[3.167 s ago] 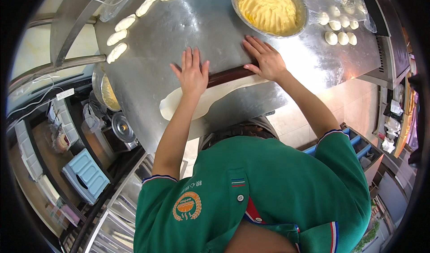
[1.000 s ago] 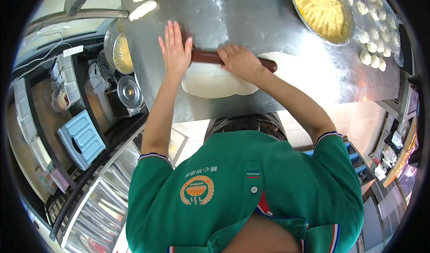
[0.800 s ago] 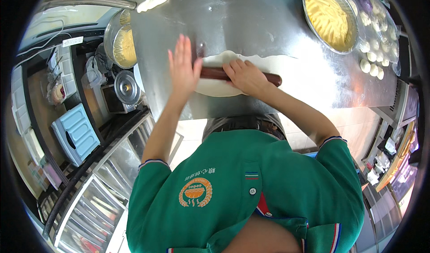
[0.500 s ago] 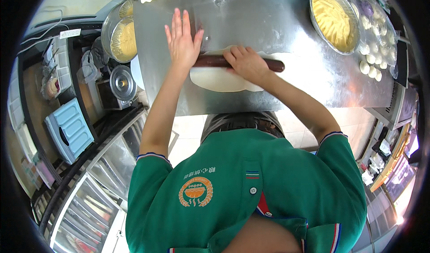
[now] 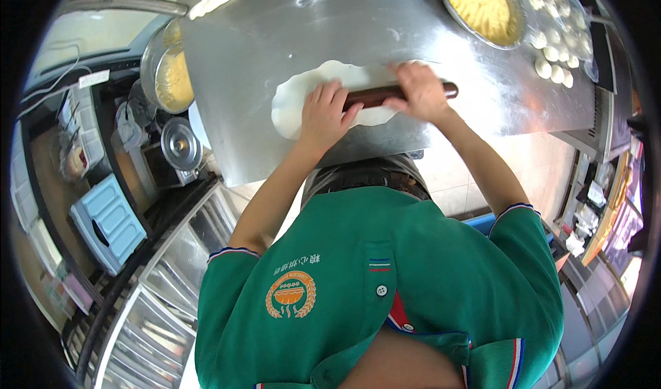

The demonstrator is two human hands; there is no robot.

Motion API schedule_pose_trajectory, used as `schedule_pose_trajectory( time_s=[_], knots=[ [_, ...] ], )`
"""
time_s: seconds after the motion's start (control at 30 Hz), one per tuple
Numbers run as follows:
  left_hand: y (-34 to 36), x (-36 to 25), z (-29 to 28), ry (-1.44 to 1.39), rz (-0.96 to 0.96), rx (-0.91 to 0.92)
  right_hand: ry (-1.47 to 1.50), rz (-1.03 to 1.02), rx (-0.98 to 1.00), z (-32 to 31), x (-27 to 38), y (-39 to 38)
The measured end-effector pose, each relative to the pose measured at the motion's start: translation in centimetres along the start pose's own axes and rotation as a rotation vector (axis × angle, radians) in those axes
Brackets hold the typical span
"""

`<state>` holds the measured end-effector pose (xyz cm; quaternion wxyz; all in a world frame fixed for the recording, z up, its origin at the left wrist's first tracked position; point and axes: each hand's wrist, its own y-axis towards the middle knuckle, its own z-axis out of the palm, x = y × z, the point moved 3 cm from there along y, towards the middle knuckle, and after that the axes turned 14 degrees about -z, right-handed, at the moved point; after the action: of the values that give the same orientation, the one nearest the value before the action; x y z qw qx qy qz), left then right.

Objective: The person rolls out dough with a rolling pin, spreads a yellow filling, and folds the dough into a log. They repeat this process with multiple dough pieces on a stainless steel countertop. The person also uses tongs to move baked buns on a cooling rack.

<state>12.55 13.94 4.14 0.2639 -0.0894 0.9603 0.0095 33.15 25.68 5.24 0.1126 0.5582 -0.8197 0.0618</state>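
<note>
A flat, pale sheet of dough [image 5: 292, 107] with a wavy edge lies on the steel table near its front edge. Across it rests a dark brown rolling pin [image 5: 377, 98], its right end sticking out past my right hand. My left hand [image 5: 323, 115] curls over the pin's left end, hiding that end, with the thumb along the near side. Farther right, my right hand [image 5: 421, 94] is wrapped round the pin and slightly blurred by motion.
Two white dough strips [image 5: 212, 2] lie at the far left of the steel table [image 5: 275, 31]. At the far right stand a bowl of yellow filling [image 5: 482, 7] and several white dough balls [image 5: 553, 71]. More yellow filling [image 5: 175, 82] and a lidded pot [image 5: 181, 144] are left of the table.
My left hand has come down from its raised, spread pose onto the pin's left end. The dough sheet shows wider to the left, and the pin sits farther right on it.
</note>
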Motion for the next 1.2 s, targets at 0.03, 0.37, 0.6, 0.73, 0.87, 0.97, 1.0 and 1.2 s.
schedule_pose_trajectory(
  time_s=[0.03,0.37,0.6,0.73,0.87,0.97,1.0,1.2],
  knots=[
    [1.5,-1.2,0.6,-0.004,0.026,-0.057,-0.106,0.172,-0.009,-0.4,-1.7,-0.6],
    [-1.2,-1.3,1.0,0.2,0.287,-0.044,0.407,0.708,-0.703,0.4,-1.6,-12.3],
    [9.3,2.4,0.3,0.203,0.183,-0.136,0.339,1.061,-0.284,2.8,-9.9,-16.4],
    [7.2,-0.9,0.9,0.154,0.076,-0.265,0.12,0.934,-0.314,0.7,-7.4,-14.7],
    [1.2,-5.7,5.3,0.162,0.217,0.295,1.167,0.954,-0.376,-2.4,-2.2,-11.1],
    [0.1,-5.9,6.0,0.179,0.157,0.146,1.986,0.628,-0.572,-8.8,-0.6,-9.7],
    [0.2,-5.8,6.1,0.148,0.133,0.149,1.95,0.56,-0.686,-11.7,-1.9,-10.5],
    [1.5,-11.2,6.5,-0.28,-0.086,-0.133,1.415,0.291,-0.989,-21.0,-18.2,-26.0]
  ],
)
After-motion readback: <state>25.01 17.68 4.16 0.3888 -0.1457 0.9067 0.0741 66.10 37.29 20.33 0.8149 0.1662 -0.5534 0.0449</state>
